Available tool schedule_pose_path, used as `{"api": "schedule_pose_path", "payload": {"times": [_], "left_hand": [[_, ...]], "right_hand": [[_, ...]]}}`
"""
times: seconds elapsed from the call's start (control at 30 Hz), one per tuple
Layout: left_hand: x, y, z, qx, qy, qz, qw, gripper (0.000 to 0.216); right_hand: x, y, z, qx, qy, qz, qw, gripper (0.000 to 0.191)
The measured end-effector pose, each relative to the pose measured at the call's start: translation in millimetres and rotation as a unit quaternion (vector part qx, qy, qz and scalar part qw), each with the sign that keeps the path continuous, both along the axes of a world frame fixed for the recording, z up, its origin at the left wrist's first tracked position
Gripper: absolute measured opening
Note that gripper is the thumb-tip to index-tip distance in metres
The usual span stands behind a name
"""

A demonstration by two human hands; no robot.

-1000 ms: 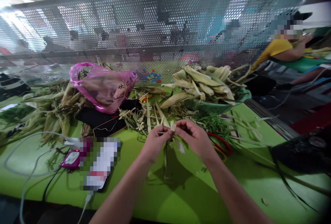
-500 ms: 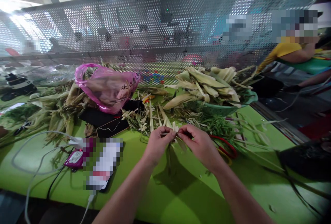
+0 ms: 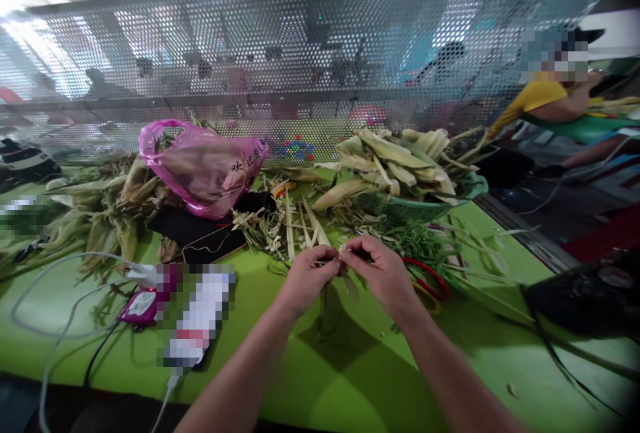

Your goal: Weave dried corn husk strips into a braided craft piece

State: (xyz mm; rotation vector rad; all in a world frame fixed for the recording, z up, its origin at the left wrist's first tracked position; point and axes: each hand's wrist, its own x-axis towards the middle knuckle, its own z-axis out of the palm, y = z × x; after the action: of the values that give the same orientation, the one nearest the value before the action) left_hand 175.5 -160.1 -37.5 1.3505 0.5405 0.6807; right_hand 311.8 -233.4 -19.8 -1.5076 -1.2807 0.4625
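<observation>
Both my hands meet above the green table [image 3: 350, 379], pinching a bundle of thin pale husk strips [image 3: 344, 250]. My left hand [image 3: 306, 277] is closed with thumb and fingers pressed on the strips' left side. My right hand [image 3: 380, 269] is closed on their right side, fingertips almost touching the left hand's. Green strip ends [image 3: 325, 299] hang down below the hands toward the table. What exactly the strips form between the fingers is hidden.
A green basket [image 3: 425, 206] heaped with corn husks stands behind the hands. A pink plastic bag [image 3: 200, 166] lies back left on more husks. Phones, a white cable [image 3: 60, 266] and red scissors handles [image 3: 430, 276] lie nearby. A person in yellow [image 3: 540, 96] sits far right.
My hands have stayed together on the strips, with the fingertips shifting slightly closer. The upright pale tips seen above the fingers earlier are now folded lower.
</observation>
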Motion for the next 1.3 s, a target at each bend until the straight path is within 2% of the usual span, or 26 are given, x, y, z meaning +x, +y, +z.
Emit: {"api": "schedule_pose_path", "payload": {"times": [0.13,0.23,0.33,0.47,0.63,0.73,0.83,0.87,0.93,1.0,1.07,1.1,1.2,1.3], "left_hand": [[0,1,-0.8,-0.065,-0.044,0.030,0.996,0.023],[-1,5,-3.0,-0.133,-0.088,0.089,0.983,0.024],[-1,9,-5.3,-0.169,-0.108,0.121,0.972,0.023],[-1,9,-6.3,-0.201,-0.127,0.125,0.963,0.023],[0,8,-7.9,-0.247,-0.175,0.121,0.945,0.023],[0,8,-9.4,-0.250,-0.178,0.108,0.945,0.023],[-2,11,-8.2,-0.251,-0.177,0.113,0.945,0.024],[-4,13,-6.8,-0.251,-0.181,0.128,0.942,0.025],[-8,18,-3.2,-0.253,-0.196,0.165,0.933,0.026],[-11,22,0.5,-0.251,-0.203,0.192,0.927,0.026],[-14,25,3.0,-0.244,-0.205,0.194,0.928,0.025],[-15,26,3.5,-0.239,-0.204,0.193,0.929,0.024],[-16,25,4.5,-0.227,-0.194,0.193,0.935,0.022],[-17,22,7.7,-0.216,-0.179,0.195,0.940,0.023]], "right_hand": [[-4,2,-1.7,-0.002,0.047,-0.009,0.999,0.019],[-5,3,-3.0,-0.038,0.100,0.026,0.994,0.024],[-4,6,-6.5,-0.063,0.093,0.049,0.992,0.023],[-3,8,-8.9,-0.077,0.093,0.059,0.991,0.025],[-5,8,-8.0,-0.109,0.172,0.097,0.974,0.032],[-8,7,-8.5,-0.120,0.200,0.133,0.963,0.033],[-4,6,-7.4,-0.156,0.169,0.163,0.959,0.034],[0,5,-6.3,-0.164,0.138,0.157,0.964,0.033],[16,2,-3.2,-0.155,0.051,0.093,0.982,0.028],[40,-4,-0.7,-0.115,-0.043,-0.042,0.992,0.024],[67,-11,-0.8,-0.116,-0.131,-0.152,0.973,0.022],[79,-14,-2.1,-0.132,-0.170,-0.172,0.961,0.020],[104,-20,-9.9,-0.204,-0.272,-0.189,0.921,0.022],[109,-19,-18.1,-0.238,-0.346,-0.215,0.882,0.031]]}}
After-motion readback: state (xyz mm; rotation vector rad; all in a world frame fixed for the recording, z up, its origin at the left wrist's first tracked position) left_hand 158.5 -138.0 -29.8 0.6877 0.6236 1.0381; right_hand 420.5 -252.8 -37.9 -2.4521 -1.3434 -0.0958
